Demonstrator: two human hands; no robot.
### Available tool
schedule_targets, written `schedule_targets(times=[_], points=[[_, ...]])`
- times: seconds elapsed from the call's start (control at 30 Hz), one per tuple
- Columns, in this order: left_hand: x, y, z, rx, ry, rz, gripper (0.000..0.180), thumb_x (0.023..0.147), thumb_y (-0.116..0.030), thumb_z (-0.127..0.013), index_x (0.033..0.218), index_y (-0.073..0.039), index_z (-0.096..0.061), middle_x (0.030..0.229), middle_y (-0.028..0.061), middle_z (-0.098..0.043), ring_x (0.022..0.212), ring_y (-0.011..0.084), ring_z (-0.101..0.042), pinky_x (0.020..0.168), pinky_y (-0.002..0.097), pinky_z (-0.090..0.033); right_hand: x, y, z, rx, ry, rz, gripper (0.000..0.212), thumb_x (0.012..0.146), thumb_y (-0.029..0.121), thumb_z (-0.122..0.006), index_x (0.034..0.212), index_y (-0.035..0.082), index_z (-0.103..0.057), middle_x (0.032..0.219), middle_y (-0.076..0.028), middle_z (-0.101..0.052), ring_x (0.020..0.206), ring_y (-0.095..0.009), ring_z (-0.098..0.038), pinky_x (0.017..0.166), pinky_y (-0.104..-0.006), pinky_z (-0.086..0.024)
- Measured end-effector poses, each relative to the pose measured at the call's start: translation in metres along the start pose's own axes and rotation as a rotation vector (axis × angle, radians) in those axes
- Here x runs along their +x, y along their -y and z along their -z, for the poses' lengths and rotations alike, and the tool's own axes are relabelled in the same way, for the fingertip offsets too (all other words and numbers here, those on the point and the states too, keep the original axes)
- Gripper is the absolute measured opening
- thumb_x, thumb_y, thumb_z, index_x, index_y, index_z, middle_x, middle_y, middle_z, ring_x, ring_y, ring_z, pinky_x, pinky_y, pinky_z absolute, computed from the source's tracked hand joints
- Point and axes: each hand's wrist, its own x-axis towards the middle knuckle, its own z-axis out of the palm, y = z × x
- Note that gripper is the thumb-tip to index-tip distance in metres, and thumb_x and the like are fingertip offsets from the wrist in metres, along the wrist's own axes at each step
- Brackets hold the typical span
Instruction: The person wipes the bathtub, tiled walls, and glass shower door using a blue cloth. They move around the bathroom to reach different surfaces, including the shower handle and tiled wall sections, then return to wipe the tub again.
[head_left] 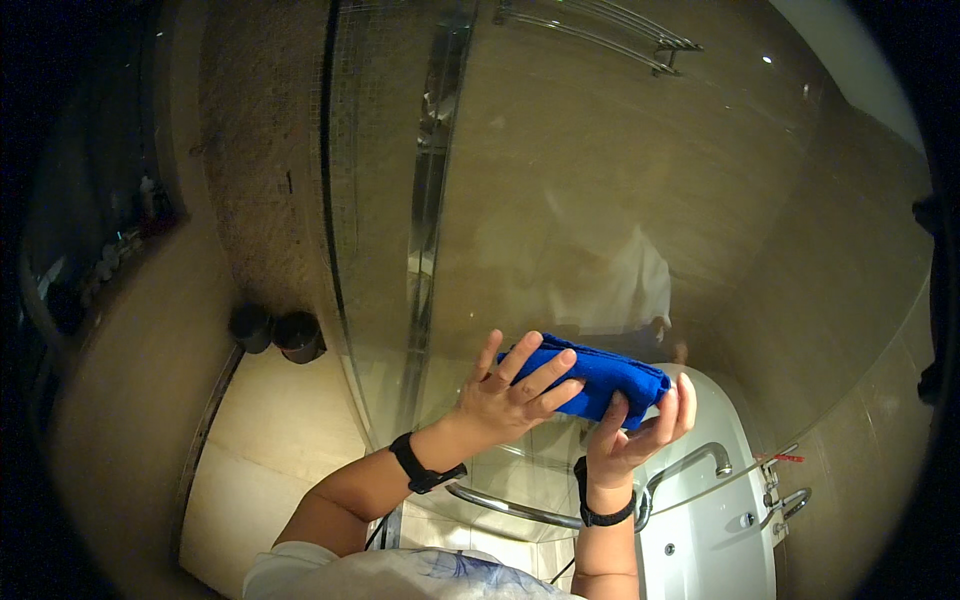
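Observation:
A folded blue cloth (pixel 600 378) hangs in the air before my chest, between my two hands. My left hand (pixel 512 395) lies against its left part with the fingers stretched and spread over the surface; the left thumb is hidden. At the cloth's right end my right hand (pixel 640 432) grips it, thumb on the near side and fingers curled around the edge. Each wrist wears a black band. Close behind the cloth stands a glass panel (pixel 590 200), which carries a reflection of a white shirt.
Below my hands runs a curved chrome bar (pixel 520 510). A white tub or basin (pixel 715 535) with a chrome tap (pixel 705 452) stands at the right. High up is a chrome towel rack (pixel 620 25). Two dark round containers (pixel 300 338) sit on the left.

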Motion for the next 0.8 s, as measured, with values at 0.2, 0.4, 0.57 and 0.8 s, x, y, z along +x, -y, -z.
schedule_targets(times=[0.2, 0.4, 0.57, 0.8], points=[[0.006, 0.006, -0.011, 0.056, -0.037, -0.037, 0.049, 0.084, -0.030, -0.064, 0.129, -0.031, -0.044, 0.150, -0.0030, -0.035, 0.142, 0.0348, -0.024, 0.118, 0.0573, -0.008, 0.013, -0.025, 0.018, -0.174, 0.280, 0.380, 0.037, 0.088, 0.043, -0.062, 0.111, 0.016, -0.066, 0.142, -0.012, -0.037, 0.131, -0.040, -0.034, 0.106, -0.0587, -0.025], [0.006, -0.005, -0.001, 0.062, 0.020, -0.041, 0.059, 0.079, -0.035, -0.069, 0.131, -0.031, -0.041, 0.151, -0.0006, -0.032, 0.143, 0.0353, -0.019, 0.118, 0.0573, -0.004, 0.005, -0.028, 0.020, -0.118, 0.248, 0.272, 0.044, 0.080, 0.045, -0.067, 0.117, 0.022, -0.063, 0.133, -0.007, -0.044, 0.126, -0.035, -0.041, 0.108, -0.0559, -0.022], [0.003, -0.026, 0.012, 0.060, 0.069, -0.071, 0.075, 0.068, -0.039, -0.076, 0.134, -0.030, -0.041, 0.151, 0.0030, -0.033, 0.142, 0.0393, -0.019, 0.116, 0.0602, -0.004, -0.001, -0.029, 0.036, -0.033, 0.230, 0.266, 0.056, 0.071, 0.036, -0.070, 0.122, 0.019, -0.057, 0.137, -0.010, -0.043, 0.131, -0.036, -0.037, 0.110, -0.0538, -0.021], [-0.004, -0.058, 0.022, 0.134, 0.043, -0.104, 0.057, 0.078, -0.034, -0.067, 0.131, -0.025, -0.048, 0.150, 0.0032, -0.037, 0.141, 0.0333, -0.026, 0.116, 0.0598, -0.007, -0.008, -0.035, 0.069, -0.015, 0.238, 0.305, 0.057, 0.066, 0.026, -0.072, 0.121, 0.015, -0.058, 0.140, -0.014, -0.039, 0.132, -0.041, -0.033, 0.107, -0.0581, -0.027]])
